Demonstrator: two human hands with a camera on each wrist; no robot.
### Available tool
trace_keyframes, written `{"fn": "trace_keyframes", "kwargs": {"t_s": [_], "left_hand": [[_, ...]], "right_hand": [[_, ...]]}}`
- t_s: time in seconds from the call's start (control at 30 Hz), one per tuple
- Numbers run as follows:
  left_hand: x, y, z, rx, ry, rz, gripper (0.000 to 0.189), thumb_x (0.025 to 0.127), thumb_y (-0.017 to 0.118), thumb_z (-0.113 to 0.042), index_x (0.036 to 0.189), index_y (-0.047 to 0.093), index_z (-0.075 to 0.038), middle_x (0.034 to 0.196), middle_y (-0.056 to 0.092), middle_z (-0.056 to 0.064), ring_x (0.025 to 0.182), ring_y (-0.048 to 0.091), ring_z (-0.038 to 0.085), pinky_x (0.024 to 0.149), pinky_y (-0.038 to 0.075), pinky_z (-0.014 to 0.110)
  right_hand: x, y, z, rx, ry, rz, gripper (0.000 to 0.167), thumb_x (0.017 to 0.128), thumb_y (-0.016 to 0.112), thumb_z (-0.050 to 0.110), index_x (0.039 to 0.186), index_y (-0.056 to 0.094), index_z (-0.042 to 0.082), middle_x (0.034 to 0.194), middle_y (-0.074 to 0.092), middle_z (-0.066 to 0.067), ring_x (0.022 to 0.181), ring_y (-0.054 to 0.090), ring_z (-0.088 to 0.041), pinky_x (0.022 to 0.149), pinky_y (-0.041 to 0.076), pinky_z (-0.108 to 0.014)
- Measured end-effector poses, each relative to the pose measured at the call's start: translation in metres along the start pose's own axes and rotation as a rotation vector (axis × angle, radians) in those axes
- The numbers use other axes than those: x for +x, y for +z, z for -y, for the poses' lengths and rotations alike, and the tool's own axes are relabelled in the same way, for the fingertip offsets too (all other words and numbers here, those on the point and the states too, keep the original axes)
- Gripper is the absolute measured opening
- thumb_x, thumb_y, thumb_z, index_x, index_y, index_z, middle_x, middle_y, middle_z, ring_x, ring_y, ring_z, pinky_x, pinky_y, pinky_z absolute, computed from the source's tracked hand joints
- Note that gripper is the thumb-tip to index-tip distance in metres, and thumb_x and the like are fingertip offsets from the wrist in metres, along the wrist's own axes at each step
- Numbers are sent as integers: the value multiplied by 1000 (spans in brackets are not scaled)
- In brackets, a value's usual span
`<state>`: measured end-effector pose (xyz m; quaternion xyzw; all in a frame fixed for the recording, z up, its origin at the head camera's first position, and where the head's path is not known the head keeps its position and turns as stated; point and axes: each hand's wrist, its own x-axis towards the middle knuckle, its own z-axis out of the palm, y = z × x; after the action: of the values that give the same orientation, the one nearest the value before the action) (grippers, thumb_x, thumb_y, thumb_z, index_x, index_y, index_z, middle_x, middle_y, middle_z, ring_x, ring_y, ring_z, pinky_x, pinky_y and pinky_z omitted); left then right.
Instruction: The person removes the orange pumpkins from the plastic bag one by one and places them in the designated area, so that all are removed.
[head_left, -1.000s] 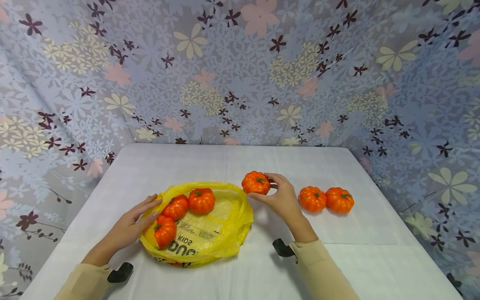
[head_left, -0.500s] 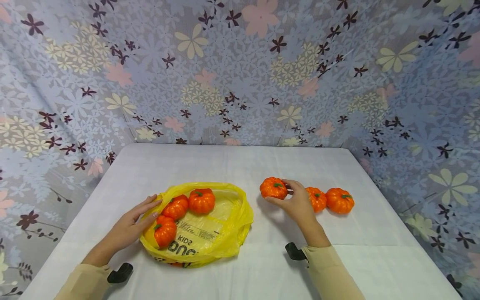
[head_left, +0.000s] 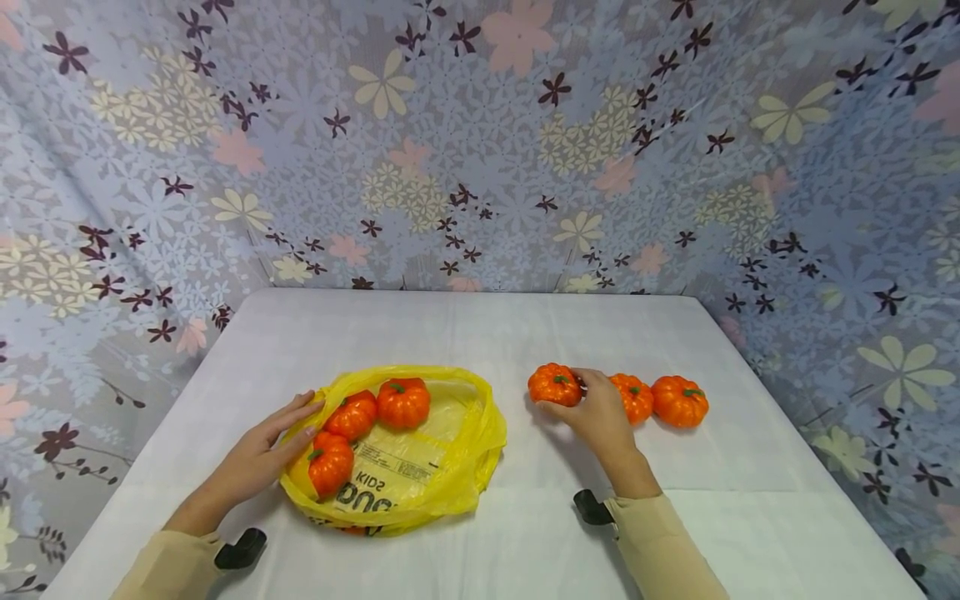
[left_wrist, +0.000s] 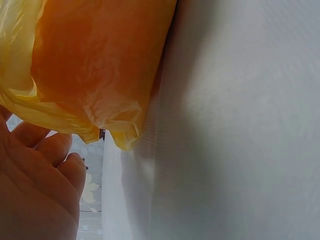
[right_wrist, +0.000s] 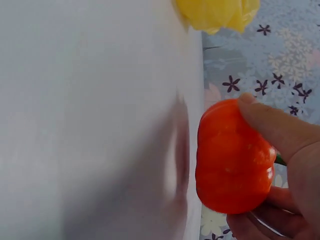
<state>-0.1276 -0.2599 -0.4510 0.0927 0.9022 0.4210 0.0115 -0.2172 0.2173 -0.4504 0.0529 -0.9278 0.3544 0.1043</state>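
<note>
My right hand [head_left: 600, 417] grips a small orange toy pumpkin [head_left: 553, 385] with a green stem, right of the bag. Thumb and fingers hold opposite sides of this pumpkin [right_wrist: 235, 157] in the right wrist view, and its shadow falls on the cloth beside it. At the left rim of a yellow plastic bag [head_left: 472, 467], my left hand [head_left: 258, 458] rests with fingers extended over the edge. Three pumpkins show in the wide bag mouth: one at the front left [head_left: 330, 465], another behind it [head_left: 352, 414], and a third at the back [head_left: 403, 403]. Orange shows through the bag [left_wrist: 100, 55] in the left wrist view.
Two more pumpkins stand side by side on the right, the nearer one [head_left: 633, 400] partly behind my right hand, the other [head_left: 679, 402] fully visible. A white cloth [head_left: 750, 533] covers the table. Floral fabric [head_left: 480, 167] hangs behind it.
My right hand has moved right, away from the bag, and lower with its pumpkin, now partly covering one of the two standing pumpkins. The left hand and bag stay in place.
</note>
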Motion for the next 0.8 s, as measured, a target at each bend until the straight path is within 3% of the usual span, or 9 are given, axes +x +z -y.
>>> {"fn": "trace_keyframes", "kwargs": {"t_s": [0.27,0.47,0.8], "left_hand": [[0,1,1,-10,10,1,53,104,56,-38,149,51,-10,162,28,15,149,19,43,112,20,71],[0,2,1,-9,17,-1,53,104,56,-37,148,51,-9,162,29,16,148,20,43,112,20,71],[0,2,1,-7,8,2,53,104,56,-38,148,51,-10,163,28,15,149,20,43,111,20,71]], "right_hand": [[-1,4,-3,-103,33,37,77,77,89,37,131,56,-8,127,59,-26,114,57,-42,100,47,-56],[-2,4,-2,-144,18,12,78,78,87,40,129,57,-11,124,59,-27,112,57,-43,99,47,-56],[-4,3,1,-180,17,6,89,80,85,46,137,49,-13,135,51,-31,122,52,-47,105,43,-59]]}}
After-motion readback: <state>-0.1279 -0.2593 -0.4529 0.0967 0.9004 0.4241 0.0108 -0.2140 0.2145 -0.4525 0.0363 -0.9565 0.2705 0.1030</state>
